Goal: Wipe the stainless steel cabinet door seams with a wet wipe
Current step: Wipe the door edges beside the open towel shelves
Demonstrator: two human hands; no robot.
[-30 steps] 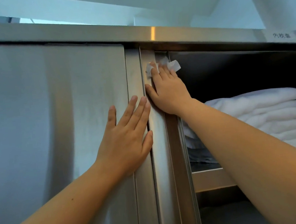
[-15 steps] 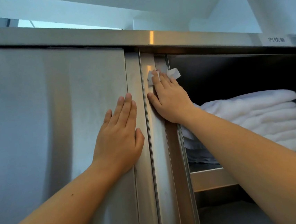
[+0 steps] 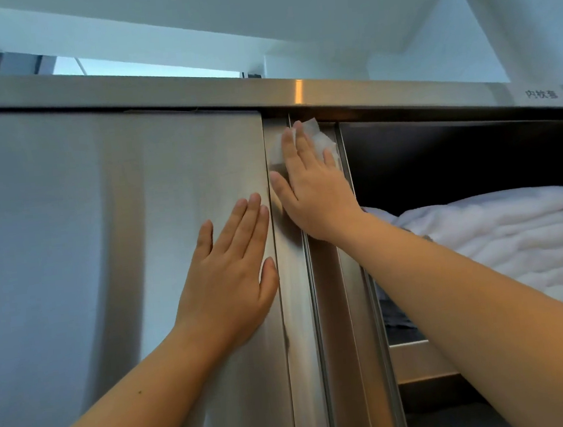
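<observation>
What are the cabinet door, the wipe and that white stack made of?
Cabinet door: brushed steel, judging by soft streaky reflections. Wipe: thin white paper or fibre sheet, crumpled. White stack: soft fluffy fabric, probably folded towels.

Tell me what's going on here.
A person is wiping a vertical seam on a steel cabinet. The right hand presses a wipe flat against it near the top. The left hand rests flat on the closed door beside it. Folded towels lie on a shelf in the open right side.
</observation>
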